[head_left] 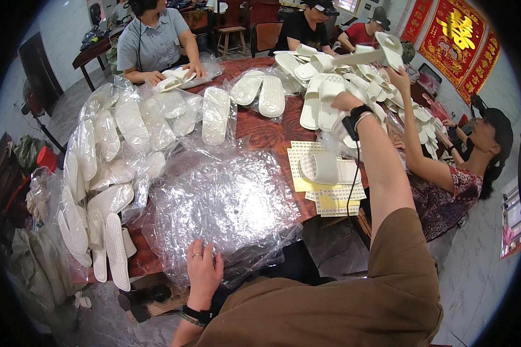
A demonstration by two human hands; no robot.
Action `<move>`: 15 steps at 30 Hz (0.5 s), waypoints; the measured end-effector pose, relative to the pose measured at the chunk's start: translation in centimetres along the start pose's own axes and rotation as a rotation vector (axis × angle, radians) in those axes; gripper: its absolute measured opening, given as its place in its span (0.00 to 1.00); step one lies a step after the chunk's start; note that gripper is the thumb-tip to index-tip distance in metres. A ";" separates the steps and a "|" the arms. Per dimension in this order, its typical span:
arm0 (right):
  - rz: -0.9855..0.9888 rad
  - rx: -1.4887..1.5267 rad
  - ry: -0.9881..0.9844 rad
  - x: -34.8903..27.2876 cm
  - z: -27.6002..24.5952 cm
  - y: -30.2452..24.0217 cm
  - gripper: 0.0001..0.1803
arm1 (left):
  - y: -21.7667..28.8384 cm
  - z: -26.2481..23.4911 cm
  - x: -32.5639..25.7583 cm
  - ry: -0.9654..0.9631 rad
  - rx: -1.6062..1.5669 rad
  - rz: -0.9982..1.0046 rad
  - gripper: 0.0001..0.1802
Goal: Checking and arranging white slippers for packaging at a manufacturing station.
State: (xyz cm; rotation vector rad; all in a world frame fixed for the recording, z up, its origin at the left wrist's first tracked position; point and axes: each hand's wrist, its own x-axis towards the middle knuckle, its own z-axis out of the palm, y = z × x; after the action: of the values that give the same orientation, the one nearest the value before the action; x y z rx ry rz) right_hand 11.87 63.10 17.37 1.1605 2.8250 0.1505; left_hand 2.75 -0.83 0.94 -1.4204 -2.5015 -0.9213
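A big pile of clear bags (226, 202) lies on the table (266, 133), right in front of the person. The left hand (204, 269) rests flat on the near edge of the pile, fingers spread, gripping nothing. The right hand (344, 104) reaches far across to a heap of white slippers (330, 87); whether it holds one cannot be told. Just below that arm, one slipper (324, 169) lies on yellow sticker sheets (330, 196). Bagged slippers (127, 133) are stacked to the left. Other people sit around the table.
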 end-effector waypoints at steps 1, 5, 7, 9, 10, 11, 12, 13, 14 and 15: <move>-0.007 0.007 0.046 0.4 1.7 -1.2 0.23 | -0.1 0.0 0.0 0.006 0.003 0.000 0.18; -0.101 0.207 0.363 2.2 6.8 -7.9 0.16 | -0.2 -0.2 0.1 0.019 -0.005 0.013 0.18; -0.001 0.514 0.183 3.8 8.0 -10.7 0.22 | -0.4 0.0 0.0 0.040 0.008 0.023 0.18; 0.076 0.600 0.178 4.8 8.5 -17.4 0.30 | -1.0 -1.1 -0.9 -0.006 0.039 -0.022 0.19; 0.150 0.703 0.269 6.2 9.7 -14.5 0.36 | -0.3 -0.5 -0.1 0.009 0.014 0.021 0.19; 0.228 0.788 0.371 7.2 10.3 -10.7 0.43 | 0.3 0.4 0.9 0.040 -0.031 0.067 0.19; 0.259 0.825 0.319 7.8 11.4 -14.4 0.50 | -0.2 -0.1 0.1 0.016 -0.012 0.029 0.19; 0.282 0.856 0.265 7.8 11.9 -18.4 0.56 | -0.7 -0.7 -0.7 -0.001 0.005 -0.014 0.19; 0.291 0.881 0.228 8.0 12.3 -19.4 0.60 | -0.8 -0.8 -0.9 0.001 -0.003 -0.028 0.19; 0.314 0.900 0.195 8.2 13.0 -19.4 0.64 | -0.7 -0.6 -0.8 0.018 -0.004 -0.029 0.19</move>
State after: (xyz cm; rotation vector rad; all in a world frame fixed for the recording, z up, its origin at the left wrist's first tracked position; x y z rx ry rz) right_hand -5.96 55.92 1.76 1.7955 2.8832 -1.1535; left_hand 2.52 -2.04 0.84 -1.3744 -2.5151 -0.9407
